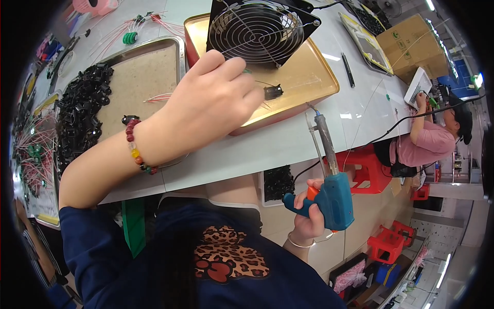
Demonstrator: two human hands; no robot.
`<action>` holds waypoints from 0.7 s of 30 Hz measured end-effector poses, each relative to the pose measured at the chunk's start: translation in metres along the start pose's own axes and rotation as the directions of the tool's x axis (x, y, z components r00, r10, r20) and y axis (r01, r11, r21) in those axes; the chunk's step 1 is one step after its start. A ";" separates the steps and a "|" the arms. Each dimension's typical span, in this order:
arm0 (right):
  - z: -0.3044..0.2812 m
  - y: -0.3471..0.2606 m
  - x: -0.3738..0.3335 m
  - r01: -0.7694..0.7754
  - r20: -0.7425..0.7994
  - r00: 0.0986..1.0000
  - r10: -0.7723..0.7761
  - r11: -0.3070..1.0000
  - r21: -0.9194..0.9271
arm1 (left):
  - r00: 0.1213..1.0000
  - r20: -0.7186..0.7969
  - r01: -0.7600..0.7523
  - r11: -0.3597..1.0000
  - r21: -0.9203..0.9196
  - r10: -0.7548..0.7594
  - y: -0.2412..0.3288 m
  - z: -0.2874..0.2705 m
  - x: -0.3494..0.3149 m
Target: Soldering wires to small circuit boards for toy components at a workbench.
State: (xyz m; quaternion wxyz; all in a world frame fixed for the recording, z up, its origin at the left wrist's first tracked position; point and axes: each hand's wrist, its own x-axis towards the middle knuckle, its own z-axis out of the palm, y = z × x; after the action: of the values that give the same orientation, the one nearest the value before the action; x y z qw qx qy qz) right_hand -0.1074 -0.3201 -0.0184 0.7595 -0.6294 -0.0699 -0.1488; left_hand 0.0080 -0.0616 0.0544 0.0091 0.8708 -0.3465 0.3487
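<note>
- Swinging the blue soldering gun's (337, 201) tip left could burn your left hand (221, 95) or the black part (273, 92) toward the gold tray's (315, 77) front edge.
- Left fingers curl together; what they pinch, I cannot tell.
- Your right hand's (311, 219) fingers wrap the handle, beyond the desk's (206, 167) front edge.
- Moving room: between tray's right edge and pen (348, 70).

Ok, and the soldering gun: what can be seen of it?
The soldering gun has a teal, plastic-looking body, an orange trigger, a grey, metal-looking barrel and a thin tube alongside. The right hand holds it, barrel upward in the picture, leaning slightly left. Its tip shows by the near edge of the gold tray; whether they touch is unclear.
</note>
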 end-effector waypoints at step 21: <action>0.008 0.012 0.009 -0.070 0.017 0.997 0.072 0.991 -0.115 | 0.916 0.148 0.374 0.655 -0.656 -0.374 -0.022 0.016 -0.006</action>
State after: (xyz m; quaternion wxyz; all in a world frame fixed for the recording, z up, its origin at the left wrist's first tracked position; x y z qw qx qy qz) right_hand -0.0948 -0.3117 -0.0256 0.7262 -0.6755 -0.0470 -0.1186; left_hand 0.0278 -0.0454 0.0435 0.3941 0.8601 -0.2620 0.1903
